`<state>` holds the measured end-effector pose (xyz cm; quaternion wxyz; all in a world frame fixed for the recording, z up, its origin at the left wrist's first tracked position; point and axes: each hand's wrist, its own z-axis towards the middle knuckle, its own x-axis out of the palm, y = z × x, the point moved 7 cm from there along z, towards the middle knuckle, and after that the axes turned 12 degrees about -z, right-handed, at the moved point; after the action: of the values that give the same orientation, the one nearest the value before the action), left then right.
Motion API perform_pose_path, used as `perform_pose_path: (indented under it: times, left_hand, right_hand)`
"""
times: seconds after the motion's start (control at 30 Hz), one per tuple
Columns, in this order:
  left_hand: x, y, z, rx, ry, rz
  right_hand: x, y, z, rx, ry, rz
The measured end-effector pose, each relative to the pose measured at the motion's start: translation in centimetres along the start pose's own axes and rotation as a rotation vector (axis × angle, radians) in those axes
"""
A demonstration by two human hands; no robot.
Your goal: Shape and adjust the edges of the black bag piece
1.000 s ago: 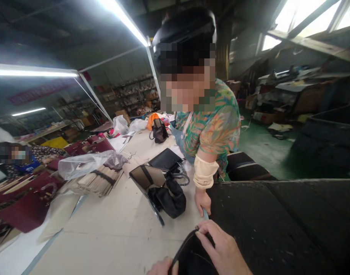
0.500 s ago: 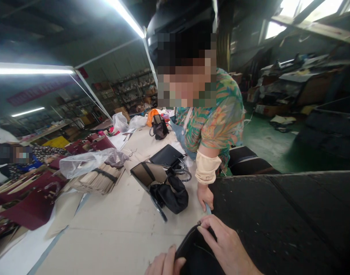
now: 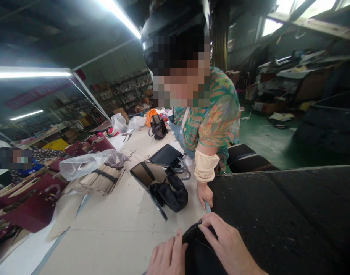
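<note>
Black bag [image 3: 198, 254] sits at the near edge of the table [image 3: 114, 233], at the bottom of the view, between the person's two hands, with its curved upper rim turned toward the co-worker. The right hand [image 3: 225, 246] comes in from the lower right, and its fingertips [image 3: 205, 226] are pressed together on the rim, pinching the edge of the bag. The left hand [image 3: 166, 258] lies against the bag's left side with its fingers held close together and stretched along the rim; the thumb is hidden, so whether it grips or only rests there cannot be told.

Just beyond the bag, the co-worker's hand [image 3: 205, 194] rests on the table beside a large black sheet [image 3: 278, 214] that covers the right part of the surface. A pale sleeve cover [image 3: 205, 166] wraps that arm above the wrist, below a bright patterned shirt [image 3: 216, 118].

Near the middle of the table a slumped black handbag [image 3: 171, 194] lies against a flat brown panel [image 3: 149, 173], with a flat black case [image 3: 165, 154] just behind them. To the left is a stack of card strips [image 3: 99, 179] with a clear plastic bag [image 3: 86, 162] draped over it, and dark red pieces [image 3: 31, 208] lie further left. A small dark bag [image 3: 158, 128] stands well back on the table
</note>
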<state>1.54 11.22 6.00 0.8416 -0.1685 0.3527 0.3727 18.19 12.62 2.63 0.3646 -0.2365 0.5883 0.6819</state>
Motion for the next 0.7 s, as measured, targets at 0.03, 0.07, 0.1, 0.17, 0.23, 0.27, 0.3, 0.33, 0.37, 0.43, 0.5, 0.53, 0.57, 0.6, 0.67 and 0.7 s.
perform_pose_path:
  times: [0.03, 0.07, 0.1, 0.17, 0.23, 0.27, 0.3, 0.33, 0.37, 0.43, 0.5, 0.53, 0.57, 0.6, 0.67, 0.7]
  left_hand:
    - [-0.1, 0.1, 0.0, -0.018, -0.016, -0.025]
    - [-0.2, 0.3, 0.0, -0.040, -0.034, -0.051]
    - [-0.3, 0.5, 0.0, -0.064, -0.053, -0.077]
    - [-0.5, 0.8, -0.1, -0.100, -0.078, -0.106]
    - [-0.5, 1.0, -0.1, -0.122, -0.083, -0.118]
    - [-0.4, 1.1, -0.1, -0.132, -0.084, -0.127]
    - [-0.4, 1.2, -0.1, -0.142, -0.081, -0.140]
    - [-0.2, 1.3, -0.1, -0.151, -0.071, -0.155]
    - [0.0, 1.3, -0.1, -0.157, -0.057, -0.173]
    - [0.4, 1.4, -0.1, -0.163, -0.038, -0.213]
    - [0.6, 1.4, -0.1, -0.156, -0.044, -0.247]
    - [0.7, 1.3, -0.1, -0.153, -0.059, -0.260]
    - [0.7, 1.3, -0.1, -0.156, -0.072, -0.272]
    - [0.7, 1.3, -0.1, -0.169, -0.081, -0.283]
    - [0.7, 1.4, 0.0, -0.222, -0.084, -0.319]
    - [0.7, 1.5, 0.0, -0.256, -0.081, -0.348]
  right_hand:
    - [-0.1, -0.1, 0.0, 0.002, 0.000, -0.002]
    - [-0.1, -0.2, 0.0, 0.006, 0.003, -0.002]
    - [-0.2, -0.2, 0.0, 0.011, 0.005, 0.001]
    - [-0.2, -0.3, 0.0, 0.021, 0.011, 0.011]
    - [-0.1, -0.3, -0.1, 0.022, 0.014, 0.021]
    - [-0.1, -0.3, -0.1, 0.022, 0.014, 0.024]
    - [-0.1, -0.2, -0.1, 0.022, 0.016, 0.026]
    - [0.0, -0.2, -0.1, 0.022, 0.018, 0.026]
    - [0.0, -0.3, -0.1, 0.022, 0.020, 0.026]
    - [0.0, -0.3, -0.1, 0.024, 0.025, 0.025]
    - [0.0, -0.3, 0.0, 0.023, 0.031, 0.023]
    - [0.0, -0.3, 0.0, 0.023, 0.029, 0.022]
    - [0.0, -0.2, 0.0, 0.023, 0.027, 0.019]
    - [0.0, -0.2, 0.1, 0.023, 0.027, 0.016]
    - [0.0, 0.0, 0.1, 0.026, 0.031, 0.011]
    - [0.0, 0.0, 0.1, 0.027, 0.033, 0.012]
